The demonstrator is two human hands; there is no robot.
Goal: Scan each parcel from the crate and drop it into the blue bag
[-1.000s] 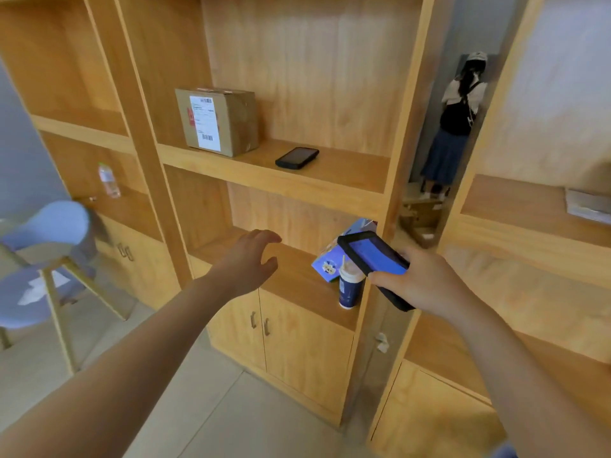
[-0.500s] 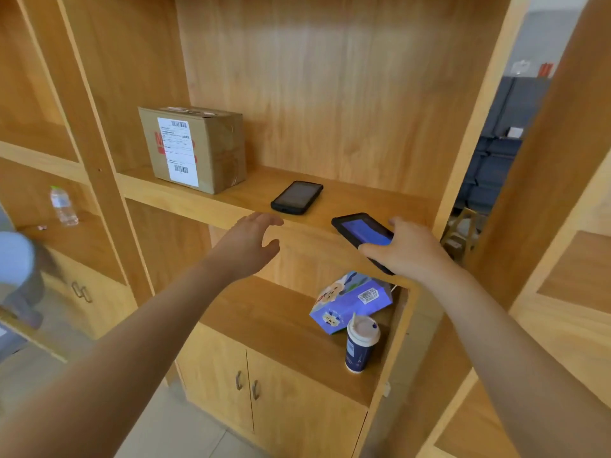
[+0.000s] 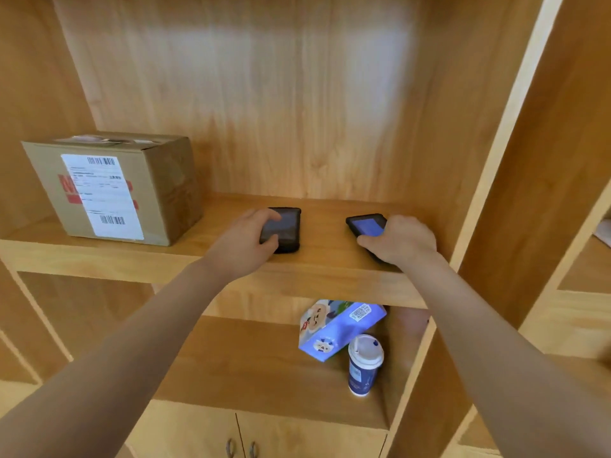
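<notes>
**Both hands on handsets, no parcel in hand**

The only parcel-like thing I can see is the cardboard box (image 3: 115, 190), shipping label and barcodes facing me, sitting on the same shelf (image 3: 330, 259) as my hands and well off to the left of my left hand (image 3: 251, 238). Nothing touches it. Neither a crate nor a blue bag shows in this view, so I cannot say how many parcels have been scanned or dropped; judging by what lies here, the box at least has not gone into any bag.

My left hand curls over the dark handset (image 3: 284, 229), fingers wrapped round its near end, and the device lies flat on the shelf. My right hand (image 3: 401, 242) grips the lit scanner (image 3: 367, 226), its blue screen showing just beyond my fingers; whether it rests on the wood or hovers just above I cannot tell. The two devices lie near each other, apart, with bare wood between.

Below my right hand, on the lower shelf, a blue carton (image 3: 337, 328) leans tilted, with a lidded paper cup (image 3: 363, 365) upright just in front of it.
</notes>
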